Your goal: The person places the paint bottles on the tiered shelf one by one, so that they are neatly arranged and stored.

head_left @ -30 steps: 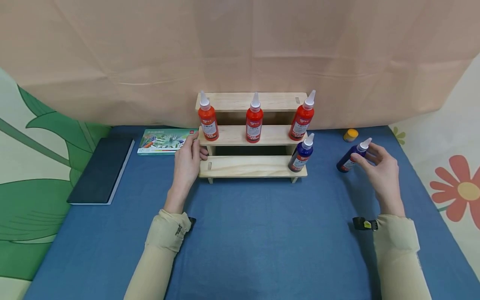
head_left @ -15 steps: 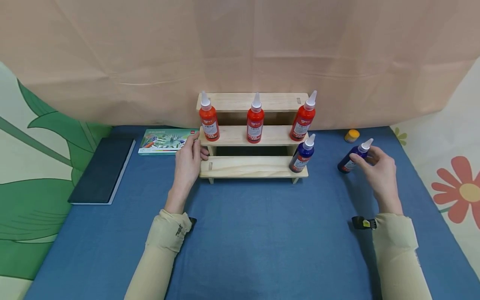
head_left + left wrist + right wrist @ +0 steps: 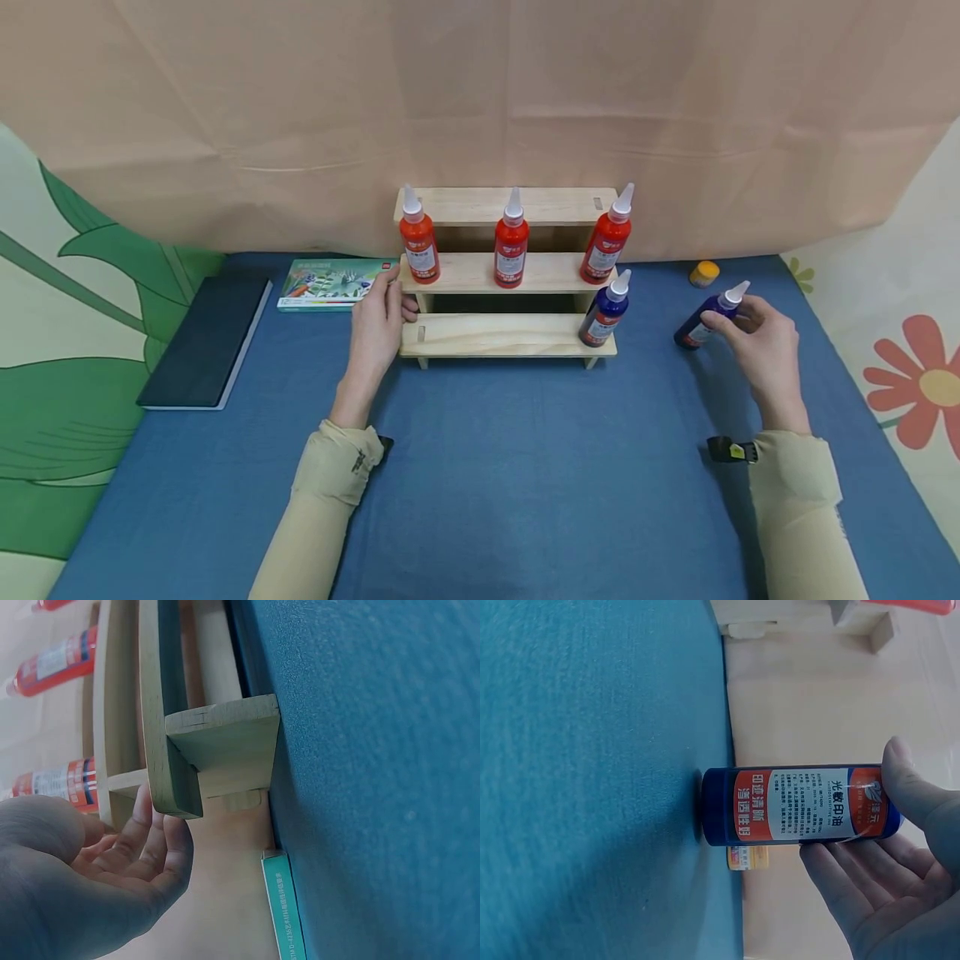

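A three-tier wooden display rack [image 3: 495,333] stands at the back middle of the blue-covered table. My left hand [image 3: 377,321] grips the left end of its middle tier, thumb above and fingertips below the board in the left wrist view. On that tier stand an orange bottle [image 3: 420,247] and two red bottles [image 3: 511,250], all with white pointed caps. A blue bottle [image 3: 602,317] stands at the right end of the lowest tier. To the right, my right hand [image 3: 761,350] holds another blue ink bottle [image 3: 802,804] between thumb and fingers, its base at the cloth.
Behind the right hand's bottle lies a small yellow-capped container [image 3: 703,272]. A green illustrated box [image 3: 330,282] lies left of the rack. Farther left is a dark notebook [image 3: 202,342]. A beige cloth [image 3: 480,108] hangs behind the table.
Both hands stay nearly in place. The right hand keeps its hold on the blue ink bottle with only a very slight shift, and the bottles on the rack stand as before.
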Demonstrator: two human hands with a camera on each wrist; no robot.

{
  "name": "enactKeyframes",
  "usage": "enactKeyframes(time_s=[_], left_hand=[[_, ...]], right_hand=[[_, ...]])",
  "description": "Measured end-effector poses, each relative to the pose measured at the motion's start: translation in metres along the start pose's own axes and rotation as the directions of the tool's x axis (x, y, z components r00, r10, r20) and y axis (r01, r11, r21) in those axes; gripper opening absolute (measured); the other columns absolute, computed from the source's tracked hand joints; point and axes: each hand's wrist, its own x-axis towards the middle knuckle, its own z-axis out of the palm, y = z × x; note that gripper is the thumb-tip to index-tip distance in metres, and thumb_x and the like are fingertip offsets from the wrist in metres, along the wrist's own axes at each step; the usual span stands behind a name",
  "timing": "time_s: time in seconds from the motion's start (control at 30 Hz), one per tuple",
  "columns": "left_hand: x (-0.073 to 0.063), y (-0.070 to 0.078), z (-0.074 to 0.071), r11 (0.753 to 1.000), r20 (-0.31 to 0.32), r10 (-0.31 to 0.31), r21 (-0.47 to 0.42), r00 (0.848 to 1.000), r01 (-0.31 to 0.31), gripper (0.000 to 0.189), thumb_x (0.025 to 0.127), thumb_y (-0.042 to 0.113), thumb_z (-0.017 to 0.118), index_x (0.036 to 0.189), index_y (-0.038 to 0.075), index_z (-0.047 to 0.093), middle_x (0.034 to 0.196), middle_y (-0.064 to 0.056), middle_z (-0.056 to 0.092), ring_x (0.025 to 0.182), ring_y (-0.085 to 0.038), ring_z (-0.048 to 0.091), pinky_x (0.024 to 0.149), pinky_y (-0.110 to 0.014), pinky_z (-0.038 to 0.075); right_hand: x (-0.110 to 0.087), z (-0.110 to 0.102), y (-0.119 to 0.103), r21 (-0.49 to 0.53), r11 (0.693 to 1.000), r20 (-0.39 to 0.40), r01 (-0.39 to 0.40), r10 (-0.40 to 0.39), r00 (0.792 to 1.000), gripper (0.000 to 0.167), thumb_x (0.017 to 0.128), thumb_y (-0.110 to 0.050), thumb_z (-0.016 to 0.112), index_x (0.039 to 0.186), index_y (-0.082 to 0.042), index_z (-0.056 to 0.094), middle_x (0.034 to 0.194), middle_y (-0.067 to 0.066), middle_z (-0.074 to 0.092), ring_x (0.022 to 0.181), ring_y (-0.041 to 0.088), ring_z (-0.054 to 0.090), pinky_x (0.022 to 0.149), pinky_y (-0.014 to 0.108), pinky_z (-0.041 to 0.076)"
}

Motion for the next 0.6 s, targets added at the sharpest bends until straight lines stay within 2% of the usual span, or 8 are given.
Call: enactKeyframes(time_s=[0.37,0.6], left_hand=[[-0.001,-0.002,0.000,1.000,0.000,0.016,-0.001,1.000,-0.016,0.041,0.117,0.014,0.045,0.153,-0.005,0.053,0.092,-0.021,0.074,0.078,-0.033,0.074,0.068,-0.021,0.051],[0.000,-0.001,0.000,1.000,0.000,0.018,-0.004,1.000,-0.018,0.041,0.117,0.014,0.045,0.153,-0.005,0.052,0.093,-0.021,0.074,0.078,-0.033,0.074,0.071,-0.027,0.054]], right_hand=[[-0.008,-0.001,-0.010,-0.013,0.999,-0.016,0.030,-0.030,0.999,0.074,0.103,-0.048,0.071,0.155,0.000,0.052,0.150,0.026,0.058,0.136,0.044,0.055,0.112,0.064,0.043],[-0.015,-0.002,-0.021,-0.041,0.998,-0.031,0.041,-0.042,0.999,0.074,0.102,-0.049,0.071,0.154,-0.001,0.053,0.149,0.025,0.059,0.134,0.043,0.056,0.110,0.061,0.047]])
